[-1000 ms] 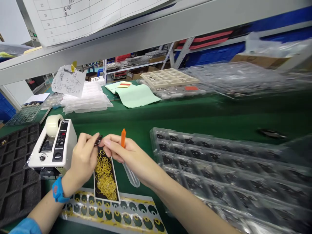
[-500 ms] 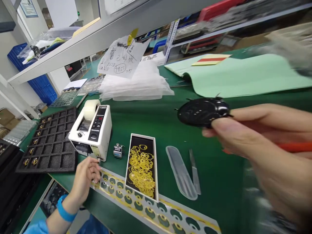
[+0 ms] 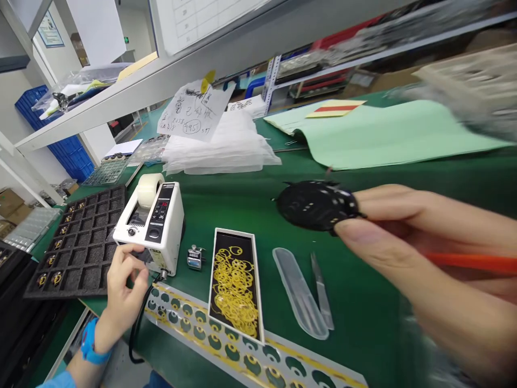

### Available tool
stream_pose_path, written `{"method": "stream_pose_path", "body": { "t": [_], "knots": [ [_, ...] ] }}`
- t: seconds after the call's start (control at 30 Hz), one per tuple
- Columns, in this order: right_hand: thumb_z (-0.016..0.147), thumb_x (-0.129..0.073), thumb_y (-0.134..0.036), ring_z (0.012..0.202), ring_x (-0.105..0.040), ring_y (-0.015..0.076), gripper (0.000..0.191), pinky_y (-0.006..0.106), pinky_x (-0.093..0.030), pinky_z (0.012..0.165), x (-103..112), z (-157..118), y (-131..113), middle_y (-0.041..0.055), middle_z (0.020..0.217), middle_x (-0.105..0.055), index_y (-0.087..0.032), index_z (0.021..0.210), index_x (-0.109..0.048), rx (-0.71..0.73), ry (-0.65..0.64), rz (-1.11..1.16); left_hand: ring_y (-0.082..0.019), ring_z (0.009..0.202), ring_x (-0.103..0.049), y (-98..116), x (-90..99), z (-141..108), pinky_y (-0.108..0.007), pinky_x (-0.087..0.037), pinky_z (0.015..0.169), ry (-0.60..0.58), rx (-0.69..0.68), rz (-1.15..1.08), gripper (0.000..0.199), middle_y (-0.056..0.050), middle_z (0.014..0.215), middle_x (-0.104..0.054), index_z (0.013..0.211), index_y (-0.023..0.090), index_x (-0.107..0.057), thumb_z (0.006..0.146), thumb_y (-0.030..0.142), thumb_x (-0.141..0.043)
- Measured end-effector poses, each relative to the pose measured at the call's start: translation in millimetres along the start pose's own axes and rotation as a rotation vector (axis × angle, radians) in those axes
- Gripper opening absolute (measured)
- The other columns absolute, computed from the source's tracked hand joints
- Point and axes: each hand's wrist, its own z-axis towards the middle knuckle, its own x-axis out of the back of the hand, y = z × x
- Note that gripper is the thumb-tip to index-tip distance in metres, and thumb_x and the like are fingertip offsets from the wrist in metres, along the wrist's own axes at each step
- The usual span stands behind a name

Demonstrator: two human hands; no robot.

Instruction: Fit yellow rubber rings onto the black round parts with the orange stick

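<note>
As my left hand [image 3: 121, 295] has shifted to the tape dispenser [image 3: 160, 218], both hands appear engaged: left curled, contents indeterminable; right hand [image 3: 446, 299] pinching the black part [image 3: 309, 206], right of the dispenser.

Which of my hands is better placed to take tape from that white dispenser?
Probably your left hand: it is right at the front of the tape dispenser. Your right hand is farther away and busy, pinching a black oval part and holding an orange tool.
</note>
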Motion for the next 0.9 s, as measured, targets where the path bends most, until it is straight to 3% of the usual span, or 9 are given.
{"method": "stream_pose_path", "body": {
  "t": [0.07,0.17,0.3,0.4,0.5,0.67,0.9],
  "knots": [
    [0.091,-0.056,-0.048,0.073,-0.055,0.0196,0.024,0.032,-0.038,0.053,-1,3,-12,0.005,0.086,-0.061,-0.028,0.079,-0.062,0.113,-0.054,-0.045,-0.021,0.082,-0.057,9,-0.1,10,-0.03,-0.039,0.068,-0.187,-0.082,0.207,0.013,-0.01,0.11,-0.061,0.062,0.018,-0.058,0.075,0.018,-0.061],
    [0.095,-0.052,-0.044,0.081,-0.059,0.0184,0.026,0.029,-0.045,0.063,-4,9,-17,0.0045,0.092,-0.064,-0.026,0.078,-0.061,0.199,-0.104,-0.028,-0.024,0.092,-0.059,25,-3.2,28,-0.029,-0.037,0.067,-0.412,-0.171,0.401,0.017,-0.008,0.1,-0.062,0.064,0.019,-0.05,0.079,0.011,-0.049],
    [0.092,-0.054,-0.05,0.084,-0.061,0.0185,0.03,0.029,-0.048,0.074,-5,17,-11,0.0044,0.09,-0.064,-0.024,0.082,-0.064,0.074,-0.25,0.18,-0.02,0.09,-0.055,54,-13.9,41,-0.027,-0.037,0.068,-0.55,-0.265,0.187,0.021,-0.004,0.089,-0.058,0.069,0.02,-0.048,0.09,0.016,-0.045],
    [0.086,-0.058,-0.059,0.08,-0.055,0.0177,0.039,0.03,-0.046,0.076,-6,21,-8,0.0033,0.083,-0.057,-0.021,0.08,-0.061,-0.128,-0.383,0.343,-0.017,0.077,-0.048,70,-30.3,42,-0.027,-0.035,0.066,-0.619,-0.295,-0.049,0.026,-0.002,0.083,-0.052,0.071,0.02,-0.048,0.096,0.028,-0.047],
    [0.083,-0.061,-0.062,0.072,-0.044,0.014,0.044,0.027,-0.039,0.07,-9,22,-5,-0.0007,0.075,-0.045,-0.019,0.076,-0.054,-0.24,-0.459,0.445,-0.016,0.071,-0.042,72,-50.9,42,-0.027,-0.033,0.064,-0.634,-0.306,-0.165,0.031,0.0,0.075,-0.043,0.069,0.02,-0.05,0.096,0.034,-0.05],
    [0.085,-0.06,-0.06,0.067,-0.036,0.0118,0.044,0.026,-0.03,0.065,-15,22,0,-0.0029,0.072,-0.038,-0.019,0.077,-0.048,-0.273,-0.588,0.568,-0.014,0.065,-0.039,61,-73.2,50,-0.027,-0.029,0.059,-0.629,-0.301,-0.152,0.031,0.001,0.072,-0.042,0.068,0.019,-0.055,0.095,0.034,-0.053],
    [0.085,-0.061,-0.059,0.068,-0.038,0.0116,0.044,0.027,-0.03,0.065,-16,20,2,-0.003,0.073,-0.038,-0.019,0.076,-0.046,-0.287,-0.626,0.596,-0.013,0.063,-0.038,53,-75.5,55,-0.027,-0.028,0.057,-0.682,-0.258,-0.233,0.031,0.002,0.069,-0.041,0.066,0.019,-0.056,0.093,0.035,-0.055]
  ]
}}
